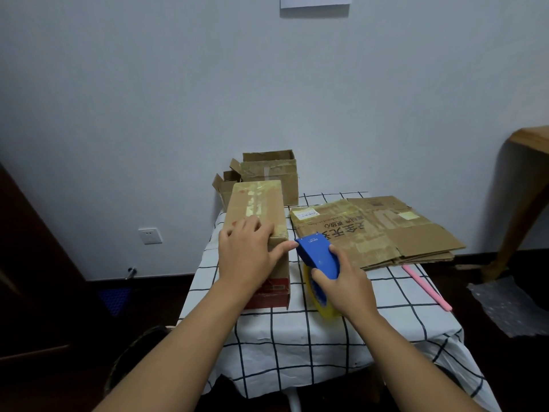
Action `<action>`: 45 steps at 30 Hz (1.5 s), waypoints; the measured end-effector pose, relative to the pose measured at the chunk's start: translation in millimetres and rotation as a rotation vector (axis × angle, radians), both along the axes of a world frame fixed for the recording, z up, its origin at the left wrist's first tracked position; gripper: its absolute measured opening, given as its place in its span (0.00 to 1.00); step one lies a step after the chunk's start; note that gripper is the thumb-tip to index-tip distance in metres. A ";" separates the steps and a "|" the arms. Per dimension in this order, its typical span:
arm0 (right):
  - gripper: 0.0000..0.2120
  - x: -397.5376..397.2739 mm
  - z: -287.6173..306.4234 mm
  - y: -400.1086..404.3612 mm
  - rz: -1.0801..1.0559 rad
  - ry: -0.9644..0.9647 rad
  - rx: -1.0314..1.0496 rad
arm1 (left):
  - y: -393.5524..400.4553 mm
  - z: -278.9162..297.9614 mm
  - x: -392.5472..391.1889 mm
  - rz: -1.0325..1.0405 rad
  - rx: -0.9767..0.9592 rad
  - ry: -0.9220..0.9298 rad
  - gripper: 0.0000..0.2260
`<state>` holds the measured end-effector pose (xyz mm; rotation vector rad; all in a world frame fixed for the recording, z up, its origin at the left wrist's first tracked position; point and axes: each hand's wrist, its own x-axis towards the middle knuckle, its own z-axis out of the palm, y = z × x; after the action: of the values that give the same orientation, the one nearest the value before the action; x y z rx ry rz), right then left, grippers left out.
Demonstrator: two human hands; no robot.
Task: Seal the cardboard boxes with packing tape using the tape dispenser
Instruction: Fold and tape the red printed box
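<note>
1. The left hand [249,248] lies flat on the closed box [255,221], fingers straight, pressing the top, likely to steady it for taping.
2. The right hand [341,281] grips the blue tape dispenser [319,257], fingers curled round it; its nose sits just beside the left fingertips, at the box's near corner, its yellowish roll below the palm.
3. Count: one closed box, two open boxes [269,173] beyond the fingers, one stack of flattened cardboard [374,230] and one pink stick [427,288] on the surface [297,337].
</note>
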<state>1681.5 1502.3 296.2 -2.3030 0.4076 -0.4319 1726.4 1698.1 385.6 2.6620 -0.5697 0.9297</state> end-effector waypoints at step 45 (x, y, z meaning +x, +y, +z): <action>0.34 -60.4 -53.2 -24.4 0.139 -0.222 -0.782 | 46.5 1.8 -2.4 -0.194 -0.048 0.045 0.11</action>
<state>1621.1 1477.9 243.0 -2.9546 -0.0600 -0.8846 1723.9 1744.6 387.4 2.5239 -0.7692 0.8152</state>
